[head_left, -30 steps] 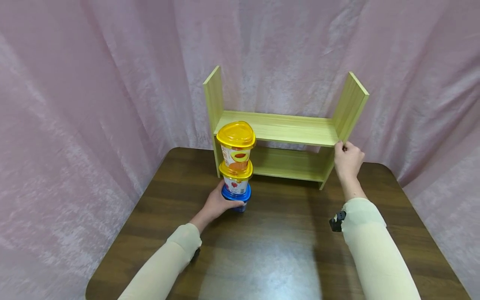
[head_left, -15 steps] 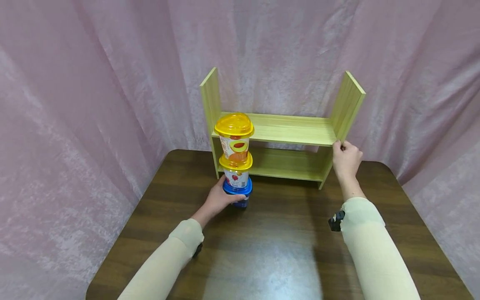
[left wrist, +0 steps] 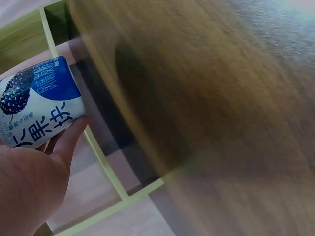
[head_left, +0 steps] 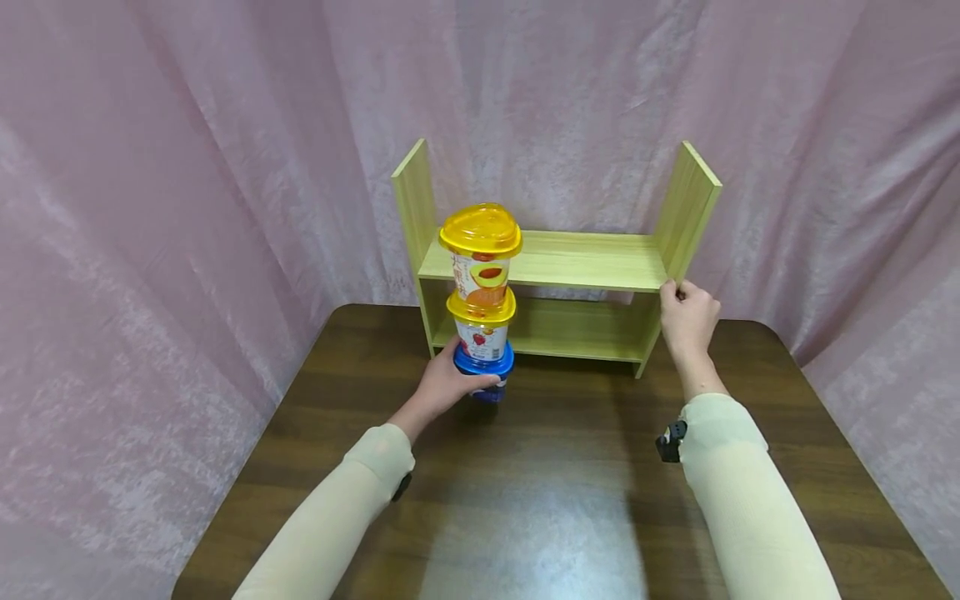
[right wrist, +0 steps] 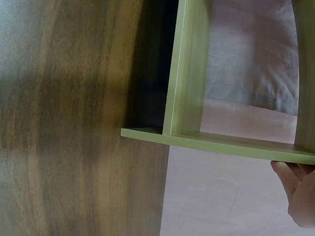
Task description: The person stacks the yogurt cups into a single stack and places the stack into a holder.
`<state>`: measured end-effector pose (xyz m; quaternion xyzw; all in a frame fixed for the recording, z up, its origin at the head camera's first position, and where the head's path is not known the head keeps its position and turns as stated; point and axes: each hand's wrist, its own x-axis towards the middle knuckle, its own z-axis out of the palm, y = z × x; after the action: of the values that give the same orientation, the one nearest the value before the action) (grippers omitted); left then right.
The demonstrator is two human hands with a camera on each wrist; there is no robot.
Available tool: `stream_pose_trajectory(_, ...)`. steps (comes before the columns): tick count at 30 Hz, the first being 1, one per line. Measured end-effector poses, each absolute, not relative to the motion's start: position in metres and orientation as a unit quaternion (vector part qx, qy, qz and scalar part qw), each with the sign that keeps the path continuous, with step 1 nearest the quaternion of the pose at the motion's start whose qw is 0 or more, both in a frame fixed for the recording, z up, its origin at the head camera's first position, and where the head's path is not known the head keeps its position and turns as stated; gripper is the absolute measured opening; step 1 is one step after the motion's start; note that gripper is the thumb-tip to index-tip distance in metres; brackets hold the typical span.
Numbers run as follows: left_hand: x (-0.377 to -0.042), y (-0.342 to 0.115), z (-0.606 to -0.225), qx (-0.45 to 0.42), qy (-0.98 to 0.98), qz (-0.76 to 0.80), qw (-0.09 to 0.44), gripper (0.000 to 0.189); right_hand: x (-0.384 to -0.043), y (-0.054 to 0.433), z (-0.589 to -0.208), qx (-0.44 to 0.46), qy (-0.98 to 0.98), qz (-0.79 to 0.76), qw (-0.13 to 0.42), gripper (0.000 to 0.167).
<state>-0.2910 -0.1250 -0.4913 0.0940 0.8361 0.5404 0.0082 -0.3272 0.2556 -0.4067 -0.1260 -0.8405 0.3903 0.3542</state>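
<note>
My left hand [head_left: 444, 382] grips the bottom cup of a stack of three fruit cups. That bottom cup [left wrist: 47, 101] has a blue lid [head_left: 486, 360] and a label with a dark berry on it. On it stands a cup with a yellow lid and red fruit on its label [head_left: 482, 340], and on top is a larger yellow-lidded cup [head_left: 482, 275]. The stack is upright, in front of the left part of a light wooden shelf [head_left: 592, 260]. My right hand [head_left: 688, 321] holds the front edge of the shelf's right side panel [right wrist: 231, 147], level with the upper board.
The shelf stands at the back of a dark brown wooden table [head_left: 525, 500]. Two boards run between its upright side panels, the left one [head_left: 417, 208] rising beside the stack. Behind hangs a pink curtain [head_left: 555, 100], which also lines both sides.
My left hand has lifted the stack higher and carried it slightly right, toward the shelf. My right hand keeps its hold on the side panel. The head view has shifted a little.
</note>
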Motion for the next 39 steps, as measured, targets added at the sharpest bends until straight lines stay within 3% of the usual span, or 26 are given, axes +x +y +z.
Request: stream_pose_trajectory(39, -0.316, -0.084, -0.403, 0.176, 0.844, 0.507, -0.008, 0.098, -0.325, 0.251, -0.410, -0.121, -0.843, 0.392, 0.349, 0.038)
